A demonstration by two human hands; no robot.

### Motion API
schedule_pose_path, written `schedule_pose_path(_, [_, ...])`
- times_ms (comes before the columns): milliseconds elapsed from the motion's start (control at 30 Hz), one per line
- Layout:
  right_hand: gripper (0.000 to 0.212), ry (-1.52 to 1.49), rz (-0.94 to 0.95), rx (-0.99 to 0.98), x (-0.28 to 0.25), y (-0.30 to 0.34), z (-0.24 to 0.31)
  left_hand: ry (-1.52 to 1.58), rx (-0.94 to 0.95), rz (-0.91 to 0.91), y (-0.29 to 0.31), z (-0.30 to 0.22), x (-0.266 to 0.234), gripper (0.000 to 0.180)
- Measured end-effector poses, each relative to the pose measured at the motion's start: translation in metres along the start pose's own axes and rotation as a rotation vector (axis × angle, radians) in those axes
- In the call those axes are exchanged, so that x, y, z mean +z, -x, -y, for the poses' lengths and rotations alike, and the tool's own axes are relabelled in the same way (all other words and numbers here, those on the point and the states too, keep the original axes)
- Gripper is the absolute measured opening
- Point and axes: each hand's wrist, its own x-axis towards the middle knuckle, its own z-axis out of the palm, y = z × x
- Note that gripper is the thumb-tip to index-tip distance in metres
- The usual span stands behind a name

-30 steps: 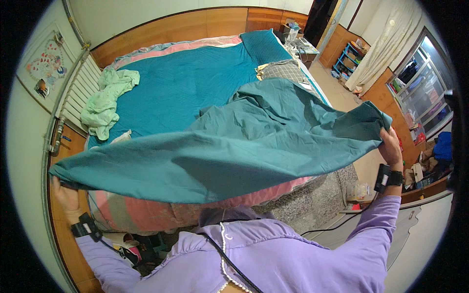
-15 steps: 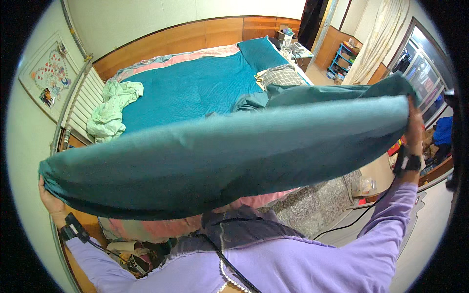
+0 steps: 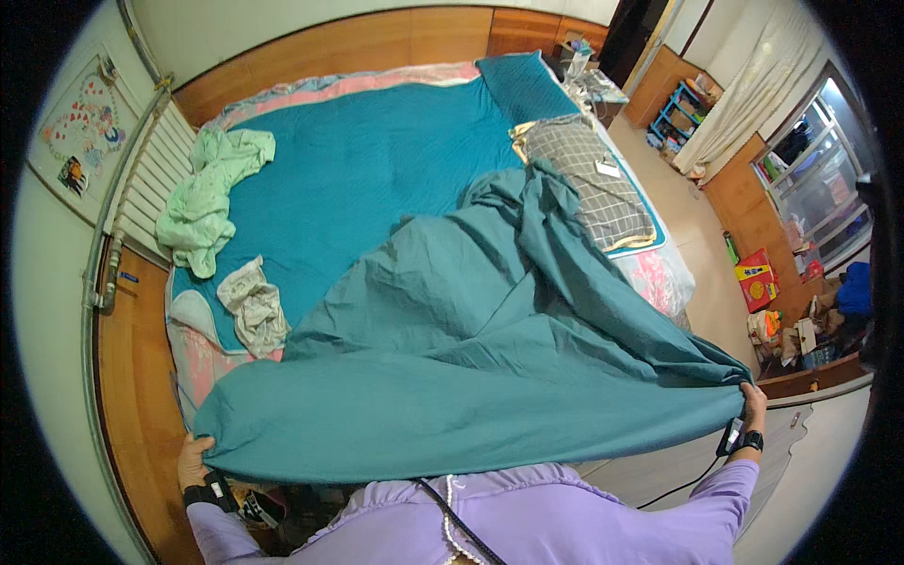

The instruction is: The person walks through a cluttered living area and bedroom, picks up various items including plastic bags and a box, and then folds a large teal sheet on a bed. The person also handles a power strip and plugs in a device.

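Observation:
A large green bed sheet (image 3: pixel 443 348) stretches between my two hands, its near edge pulled taut across the front of my body. My left hand (image 3: pixel 195 459) is closed on its near left corner, low beside the bed's front left end. At the right, my right hand (image 3: pixel 753 407) grips the other corner, where the fabric bunches into folds. The far part of the sheet lies crumpled on the teal mattress cover (image 3: pixel 358 160), reaching up to a grey checked pillow (image 3: pixel 584 174). Under the sheet, the bed's near edge is hidden.
A light green cloth (image 3: pixel 212 198) and a pale patterned cloth (image 3: pixel 254 306) lie on the bed's left side. A teal pillow (image 3: pixel 527 89) is at the far right. A radiator (image 3: pixel 141 174) and pipe line the left wall; a red box (image 3: pixel 756 280) stands on the right.
Both hands have come down and nearer my body with the sheet, the right one dropping far. The raised sheet now drapes over the bed, and the pale patterned cloth has come into sight.

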Motion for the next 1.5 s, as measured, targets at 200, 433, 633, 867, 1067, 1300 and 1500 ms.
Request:
schedule_pose_path(200, [0.030,-0.205,0.130,-0.079,-0.005,-0.029,0.009,-0.380,-0.280,0.007,0.003,-0.002,-0.005,0.039])
schedule_pose_path(433, [0.034,-0.464,0.284,-0.028,0.000,-0.081,0.032,0.257,0.148,-0.138,0.003,0.027,-0.028,0.035])
schedule_pose_path(633, [0.043,-0.487,0.159,-0.076,-0.010,-0.139,0.029,0.199,0.190,-0.167,0.019,0.030,-0.088,0.049])
schedule_pose_path(867, [0.054,-0.437,-0.146,-0.137,-0.027,-0.161,0.000,0.201,0.240,-0.282,0.050,0.033,-0.158,0.049])
schedule_pose_path(1067, [0.070,0.650,-0.181,-0.019,-0.051,-0.101,-0.034,0.116,-0.122,-0.652,0.070,0.048,-0.179,0.035])
schedule_pose_path(1300, [0.039,1.228,0.649,0.319,0.045,-0.066,-0.022,-0.795,-0.261,-0.427,-0.016,0.046,-0.082,0.023])
schedule_pose_path(1500, [0.021,1.040,0.504,-0.939,0.201,-0.141,0.192,0.115,0.275,0.158,-0.131,-0.027,0.046,0.036])
